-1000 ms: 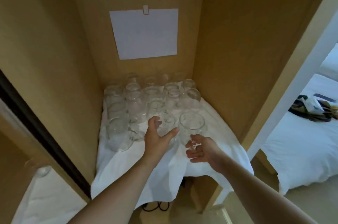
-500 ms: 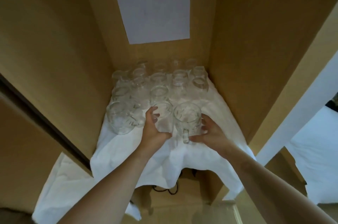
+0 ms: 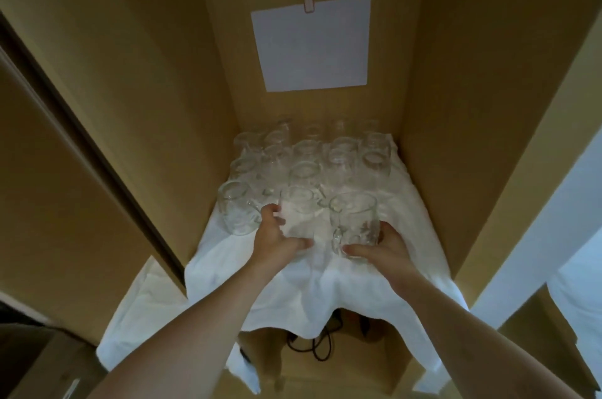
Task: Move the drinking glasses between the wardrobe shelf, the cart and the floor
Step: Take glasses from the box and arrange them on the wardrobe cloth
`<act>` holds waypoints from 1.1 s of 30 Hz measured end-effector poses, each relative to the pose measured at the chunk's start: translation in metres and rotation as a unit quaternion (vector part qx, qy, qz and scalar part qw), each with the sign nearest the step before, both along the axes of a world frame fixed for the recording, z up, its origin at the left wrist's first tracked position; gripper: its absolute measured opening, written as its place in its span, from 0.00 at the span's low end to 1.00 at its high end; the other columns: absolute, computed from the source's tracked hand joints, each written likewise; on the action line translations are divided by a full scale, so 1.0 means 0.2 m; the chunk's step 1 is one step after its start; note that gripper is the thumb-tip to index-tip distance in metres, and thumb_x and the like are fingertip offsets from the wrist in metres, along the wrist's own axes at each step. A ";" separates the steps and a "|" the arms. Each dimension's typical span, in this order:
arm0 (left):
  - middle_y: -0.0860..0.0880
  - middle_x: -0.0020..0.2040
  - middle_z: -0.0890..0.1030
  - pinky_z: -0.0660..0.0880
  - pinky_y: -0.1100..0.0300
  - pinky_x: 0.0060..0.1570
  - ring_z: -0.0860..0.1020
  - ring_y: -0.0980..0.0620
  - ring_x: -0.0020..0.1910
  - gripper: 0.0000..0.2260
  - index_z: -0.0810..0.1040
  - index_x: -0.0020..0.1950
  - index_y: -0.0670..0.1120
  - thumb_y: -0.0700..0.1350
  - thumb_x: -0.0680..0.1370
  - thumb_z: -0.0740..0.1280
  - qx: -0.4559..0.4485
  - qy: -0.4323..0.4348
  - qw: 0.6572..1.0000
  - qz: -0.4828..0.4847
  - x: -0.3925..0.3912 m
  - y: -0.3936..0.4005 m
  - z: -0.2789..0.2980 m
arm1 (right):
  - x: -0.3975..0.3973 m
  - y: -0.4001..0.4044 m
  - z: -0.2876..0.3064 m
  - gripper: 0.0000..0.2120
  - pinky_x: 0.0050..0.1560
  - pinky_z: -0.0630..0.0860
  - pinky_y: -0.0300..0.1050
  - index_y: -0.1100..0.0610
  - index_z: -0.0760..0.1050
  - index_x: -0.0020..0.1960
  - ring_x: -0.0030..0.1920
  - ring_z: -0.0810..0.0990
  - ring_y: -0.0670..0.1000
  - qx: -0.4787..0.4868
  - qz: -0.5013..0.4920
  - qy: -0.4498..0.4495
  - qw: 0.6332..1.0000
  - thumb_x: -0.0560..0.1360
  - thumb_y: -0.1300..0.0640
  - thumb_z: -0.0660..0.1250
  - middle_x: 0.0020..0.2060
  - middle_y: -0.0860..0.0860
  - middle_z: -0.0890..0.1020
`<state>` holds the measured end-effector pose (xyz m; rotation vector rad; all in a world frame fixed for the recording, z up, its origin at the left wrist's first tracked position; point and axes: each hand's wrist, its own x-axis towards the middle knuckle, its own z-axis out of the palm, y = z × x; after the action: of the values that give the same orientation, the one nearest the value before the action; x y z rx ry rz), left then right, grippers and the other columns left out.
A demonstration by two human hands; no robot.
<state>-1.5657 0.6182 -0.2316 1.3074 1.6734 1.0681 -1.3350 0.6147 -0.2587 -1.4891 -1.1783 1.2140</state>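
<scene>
While both hands are already at the front row, the work is best read from the big things down: the wardrobe (image 3: 488,72) walls stand close on either side, and the shelf is covered by a white cloth (image 3: 325,284) that hangs loose over the front edge — so any lift should go straight up before it comes back, or the cloth may drag and tip the rest. On it stand the glasses (image 3: 325,157), packed in rows, many touching. The left hand (image 3: 277,239) curls round the middle front glass (image 3: 298,213), thumb on its near side, fingers at its left side beside the left front glass (image 3: 236,206). The right hand (image 3: 379,250) wraps the base of the mug (image 3: 355,219), whose handle faces the person, thumb low in front. Both grips look closed on glass, though whether either is off the cloth I cannot tell. Clear walls are slippery — hold low and firm, and lift each clear of its neighbours.
</scene>
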 end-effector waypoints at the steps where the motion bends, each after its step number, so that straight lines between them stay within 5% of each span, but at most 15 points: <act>1: 0.47 0.60 0.73 0.73 0.65 0.42 0.75 0.52 0.53 0.41 0.62 0.64 0.58 0.46 0.62 0.85 0.015 0.014 1.000 0.006 -0.02 0.00 0.02 | 0.02 -0.01 0.00 0.34 0.46 0.76 0.36 0.48 0.75 0.57 0.52 0.82 0.45 -0.001 -0.002 0.007 1.000 0.56 0.55 0.87 0.52 0.44 0.83; 3: 0.48 0.60 0.70 0.73 0.65 0.43 0.75 0.53 0.53 0.40 0.64 0.65 0.60 0.51 0.61 0.84 0.047 0.054 0.997 0.011 -0.06 -0.02 0.06 | 0.06 -0.04 0.03 0.36 0.42 0.76 0.34 0.50 0.74 0.60 0.50 0.82 0.43 0.000 -0.004 0.011 1.000 0.57 0.56 0.87 0.52 0.45 0.83; 6: 0.47 0.61 0.67 0.81 0.51 0.49 0.75 0.49 0.53 0.41 0.67 0.68 0.62 0.51 0.60 0.84 0.047 0.113 0.992 0.002 -0.10 -0.03 0.16 | 0.11 -0.05 0.07 0.37 0.36 0.76 0.31 0.48 0.71 0.59 0.44 0.83 0.41 0.018 -0.008 0.011 1.000 0.56 0.59 0.87 0.50 0.44 0.81; 10: 0.46 0.66 0.69 0.75 0.59 0.48 0.76 0.46 0.55 0.44 0.69 0.73 0.59 0.52 0.60 0.84 0.055 0.253 0.965 -0.030 -0.17 0.00 0.29 | 0.15 -0.04 0.14 0.43 0.54 0.81 0.48 0.51 0.71 0.65 0.55 0.82 0.51 0.039 0.002 -0.011 0.999 0.54 0.60 0.88 0.56 0.51 0.80; 15: 0.47 0.69 0.72 0.72 0.55 0.52 0.76 0.44 0.63 0.46 0.66 0.75 0.55 0.57 0.62 0.83 0.043 0.458 0.882 -0.106 -0.20 0.08 0.46 | 0.12 0.01 0.22 0.45 0.52 0.74 0.34 0.43 0.72 0.65 0.58 0.75 0.49 0.090 0.068 -0.186 0.976 0.52 0.54 0.89 0.60 0.48 0.67; 18: 0.48 0.63 0.77 0.74 0.53 0.42 0.79 0.43 0.55 0.40 0.67 0.68 0.51 0.56 0.62 0.83 0.044 0.521 0.840 -0.146 -0.18 0.12 0.53 | 0.06 0.05 0.27 0.49 0.57 0.74 0.38 0.45 0.71 0.69 0.59 0.74 0.49 0.119 0.083 -0.252 0.957 0.52 0.54 0.88 0.60 0.47 0.66; 22: 0.46 0.57 0.79 0.78 0.51 0.44 0.80 0.43 0.51 0.35 0.69 0.68 0.49 0.49 0.65 0.82 0.036 0.606 0.761 -0.231 -0.14 0.19 0.57 | -0.02 0.13 0.34 0.52 0.59 0.76 0.43 0.46 0.68 0.73 0.61 0.72 0.50 0.135 0.132 -0.321 0.928 0.53 0.54 0.87 0.62 0.46 0.66; 27: 0.45 0.61 0.75 0.71 0.54 0.43 0.77 0.43 0.56 0.32 0.70 0.72 0.51 0.39 0.70 0.76 0.050 0.663 0.700 -0.262 -0.11 0.29 0.55 | -0.17 0.22 0.35 0.53 0.63 0.75 0.44 0.46 0.65 0.75 0.63 0.71 0.51 0.141 0.188 -0.376 0.896 0.55 0.53 0.86 0.63 0.48 0.65; 33: 0.46 0.61 0.73 0.69 0.54 0.48 0.75 0.42 0.58 0.30 0.73 0.73 0.54 0.38 0.71 0.72 0.059 0.667 0.685 -0.287 -0.14 0.43 0.49 | -0.31 0.32 0.33 0.53 0.63 0.75 0.43 0.46 0.66 0.76 0.63 0.71 0.52 0.152 0.202 -0.389 0.886 0.55 0.55 0.86 0.63 0.48 0.65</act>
<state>-1.5928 0.7039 -0.1330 2.7927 1.7533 -0.4116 -1.3979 0.6779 -0.1933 -1.5678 -2.1924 0.6009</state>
